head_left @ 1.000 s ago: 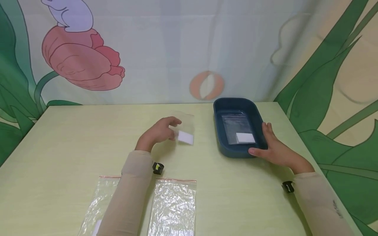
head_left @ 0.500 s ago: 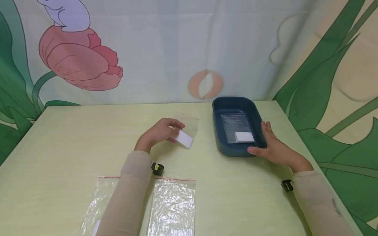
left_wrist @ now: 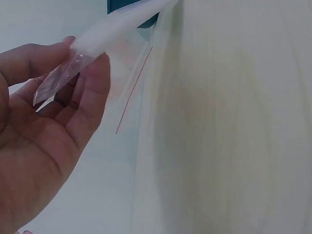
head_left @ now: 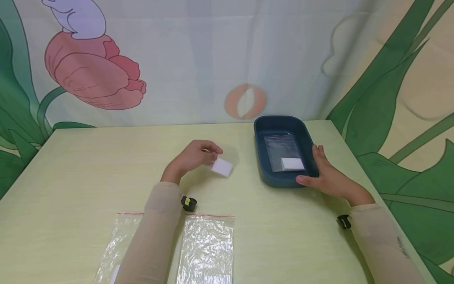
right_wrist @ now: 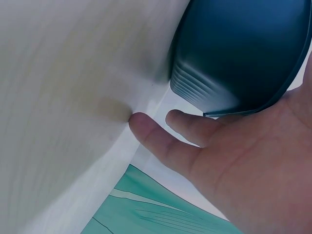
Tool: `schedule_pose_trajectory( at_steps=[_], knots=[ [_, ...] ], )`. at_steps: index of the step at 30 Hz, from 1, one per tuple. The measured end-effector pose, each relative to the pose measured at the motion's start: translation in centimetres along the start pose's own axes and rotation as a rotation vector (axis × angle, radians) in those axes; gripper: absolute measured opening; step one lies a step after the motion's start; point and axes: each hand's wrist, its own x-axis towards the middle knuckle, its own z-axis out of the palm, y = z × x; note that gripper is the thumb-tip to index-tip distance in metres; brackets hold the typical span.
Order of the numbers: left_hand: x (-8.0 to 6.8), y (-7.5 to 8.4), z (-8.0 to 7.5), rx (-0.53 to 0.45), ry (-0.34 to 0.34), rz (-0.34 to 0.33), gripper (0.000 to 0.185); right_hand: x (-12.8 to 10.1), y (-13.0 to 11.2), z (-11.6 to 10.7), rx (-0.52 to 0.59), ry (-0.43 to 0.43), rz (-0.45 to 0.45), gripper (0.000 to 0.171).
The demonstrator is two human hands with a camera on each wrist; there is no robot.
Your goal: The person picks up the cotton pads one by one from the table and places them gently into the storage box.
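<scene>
My left hand (head_left: 194, 158) pinches a clear zip-lock bag (left_wrist: 68, 78) by its edge, thumb against fingers, above the table. Inside the bag shows a white rectangular piece (head_left: 222, 167); a red seal line runs along the bag in the left wrist view. Farther right stands a dark blue tray (head_left: 265, 179). In it lies another clear zip-lock bag (head_left: 278, 148) with a white rectangular piece (head_left: 293, 164). My right hand (head_left: 330, 177) rests against the tray's right front corner, thumb at the rim. In the right wrist view two of its fingers (right_wrist: 168, 146) extend straight below the tray.
Two more clear zip-lock bags lie near the front: one (head_left: 207, 248) flat in the middle, the other (head_left: 118, 240) partly under the left sleeve (head_left: 152, 232). A printed curtain (head_left: 177, 59) hangs behind the table's (head_left: 88, 169) back edge.
My left hand took hold of the zip-lock bag, which first tilted with its white piece and then levelled somewhat. My right hand stayed at the tray.
</scene>
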Motion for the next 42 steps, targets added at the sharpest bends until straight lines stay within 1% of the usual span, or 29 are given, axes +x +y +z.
schedule_pose_trajectory(
  at_steps=[4, 8, 15, 19, 22, 28, 31, 37, 42],
  knots=[
    [-0.1, 0.4, 0.1, -0.026, 0.020, 0.030, 0.025, 0.0, 0.0, 0.1, 0.004, -0.002, -0.007, 0.118],
    [-0.4, 1.2, 0.2, -0.029, 0.040, 0.075, 0.023, 0.0, 0.0, 0.1, 0.003, -0.001, -0.004, 0.118],
    [-0.7, 2.2, 0.3, -0.055, 0.050, 0.135, 0.023, 0.0, -0.1, 0.0, -0.008, 0.003, 0.001, 0.118],
    [-0.9, 2.5, 0.4, -0.095, 0.052, 0.148, 0.031, 0.0, -0.1, 0.0, -0.003, 0.000, 0.006, 0.118],
    [-1.1, 2.6, 0.3, -0.106, 0.045, 0.150, 0.040, 0.0, -0.1, 0.0, -0.003, 0.001, 0.007, 0.118],
    [-1.2, 2.9, 0.2, -0.113, 0.003, 0.148, 0.062, 0.1, 0.0, -0.1, -0.008, 0.004, 0.008, 0.118],
    [-1.2, 3.2, 0.3, -0.125, -0.015, 0.146, 0.070, 0.1, 0.0, -0.2, -0.014, 0.006, 0.013, 0.118],
    [-1.3, 4.2, 1.0, -0.116, -0.034, 0.153, 0.085, 0.2, 0.2, -0.2, -0.012, 0.010, 0.001, 0.119],
    [-1.0, 5.1, 2.0, -0.128, -0.054, 0.172, 0.089, 0.2, 0.4, 0.0, -0.009, 0.017, -0.007, 0.120]
  ],
)
